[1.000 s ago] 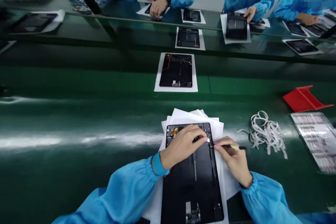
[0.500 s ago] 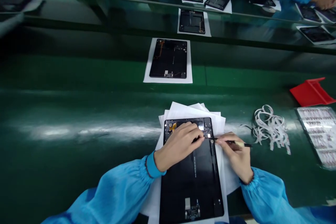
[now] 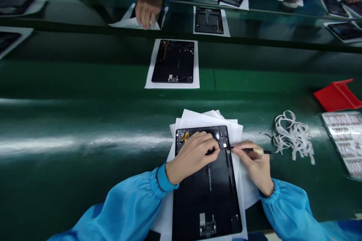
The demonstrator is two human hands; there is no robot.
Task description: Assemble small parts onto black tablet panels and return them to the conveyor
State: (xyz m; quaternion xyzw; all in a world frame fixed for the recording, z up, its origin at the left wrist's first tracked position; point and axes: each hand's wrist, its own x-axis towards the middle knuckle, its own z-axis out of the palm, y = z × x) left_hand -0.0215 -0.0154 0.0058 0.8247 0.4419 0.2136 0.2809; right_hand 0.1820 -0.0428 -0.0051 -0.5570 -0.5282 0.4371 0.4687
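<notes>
An open tablet body [image 3: 207, 196], black with its insides bare, lies on a stack of white sheets [image 3: 192, 116] in front of me. My left hand [image 3: 196, 147] reaches over its upper part, thumb and fingertips pinched by the upper right corner. Whatever that pinch holds is too small to make out. At the tablet's right edge my right hand [image 3: 253, 160] grips a slim black pen-like tool [image 3: 258, 151] with a cream band. The tool's tip points left, close to a small white square part and my left fingertips.
To the right lie a tangle of white strips [image 3: 294, 135], a clear tray of small parts [image 3: 343, 139] and a red bin [image 3: 336, 96]. Another open tablet [image 3: 174, 62] rests on white paper ahead. Beyond it, a co-worker's hand [image 3: 148, 9] touches a paper-backed tablet.
The co-worker's hand across from me has moved nearer, bringing a tablet on paper. The tablet ahead has shifted left. Another tablet appears at the left edge. My hands are almost unmoved.
</notes>
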